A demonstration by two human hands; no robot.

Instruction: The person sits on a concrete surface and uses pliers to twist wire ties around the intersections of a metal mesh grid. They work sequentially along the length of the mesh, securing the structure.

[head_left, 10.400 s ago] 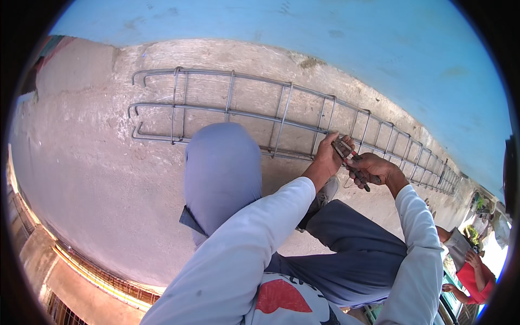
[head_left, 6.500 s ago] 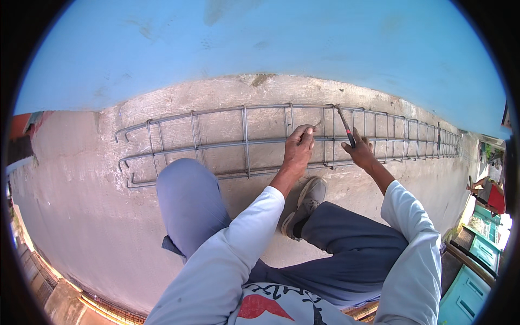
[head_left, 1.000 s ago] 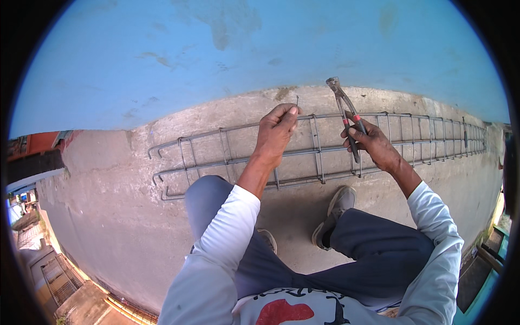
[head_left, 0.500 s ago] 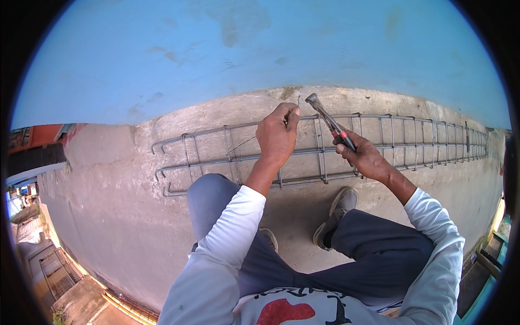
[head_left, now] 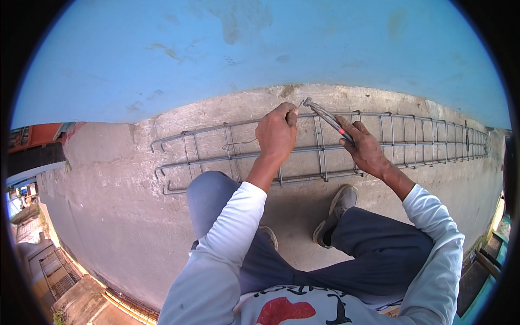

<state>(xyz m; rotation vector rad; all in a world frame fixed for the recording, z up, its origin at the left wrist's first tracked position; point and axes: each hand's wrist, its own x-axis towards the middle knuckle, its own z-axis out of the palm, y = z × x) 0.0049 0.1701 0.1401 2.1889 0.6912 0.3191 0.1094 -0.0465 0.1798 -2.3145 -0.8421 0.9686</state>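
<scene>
My left hand (head_left: 277,131) is closed, pinching a thin dark tie wire (head_left: 241,143). One end of the wire pokes up past my fingertips, and a loose bent loop trails out to the left. My right hand (head_left: 367,147) is wrapped round the handles of a pair of end-cutting pincers (head_left: 326,117), grey with a red band on the grip. The pincers' head points up and left, right by the wire's upper end; whether the jaws touch it I cannot tell. Both hands are over a rebar cage (head_left: 295,154) of long bars and square stirrups.
The cage lies on a concrete floor (head_left: 146,227) and runs off to the far right, its hooked bar ends at the left. A blue wall (head_left: 260,49) rises behind it. My shoes (head_left: 344,200) are close to the cage's near side.
The pincers' head has moved slightly left to the wire's upper end, and my right hand has turned round the handles. The wire's trailing end has swung into a wider loop.
</scene>
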